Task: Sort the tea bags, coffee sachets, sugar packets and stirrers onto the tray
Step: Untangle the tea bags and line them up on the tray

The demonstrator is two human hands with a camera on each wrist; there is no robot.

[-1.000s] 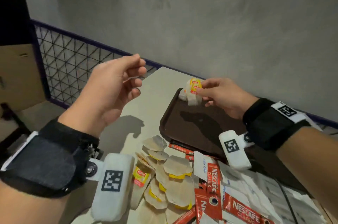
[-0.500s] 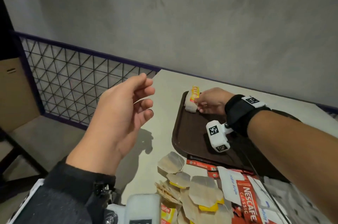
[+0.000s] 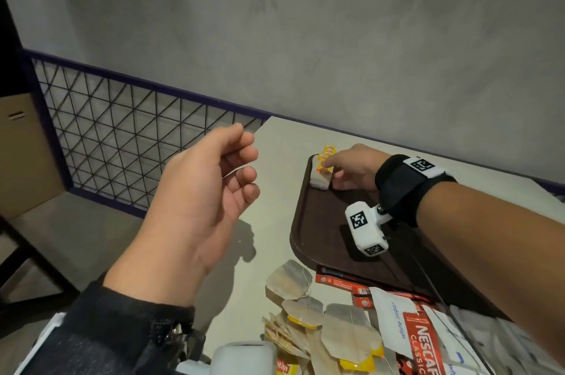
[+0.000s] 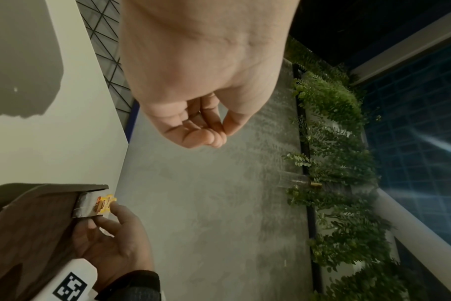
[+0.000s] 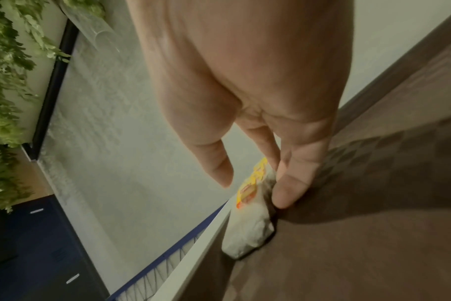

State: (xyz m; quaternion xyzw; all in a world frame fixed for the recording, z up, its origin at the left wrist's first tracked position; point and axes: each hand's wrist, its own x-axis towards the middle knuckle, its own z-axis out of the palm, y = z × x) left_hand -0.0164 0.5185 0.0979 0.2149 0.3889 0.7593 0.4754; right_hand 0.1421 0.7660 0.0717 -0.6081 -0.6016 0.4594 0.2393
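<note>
A small stack of white tea bags with yellow tags [image 3: 319,179] [image 4: 86,205] [image 5: 247,230] lies in the far left corner of the brown tray [image 3: 324,231] [image 5: 373,224]. My right hand [image 3: 333,166] [image 5: 252,183] reaches over the tray, and its fairly straight fingers touch the stack's tag and side. My left hand [image 3: 241,160] [image 4: 214,130] hovers above the table to the left of the tray, loosely curled, with nothing seen in it. Near me lies a mixed pile of loose tea bags [image 3: 305,313], red Nescafé sachets [image 3: 425,344] and white sugar packets [image 3: 394,322].
The pale table [image 3: 275,221] ends at its left edge under my left hand. Beyond that edge stand a wire mesh railing [image 3: 122,142] and a cardboard box [image 3: 21,154]. A grey wall runs behind the table. The pile overlaps the tray's near rim.
My right hand has lowered the tea bag stack from above the tray into its far left corner. My left hand has stayed raised and curled. The view has tilted up.
</note>
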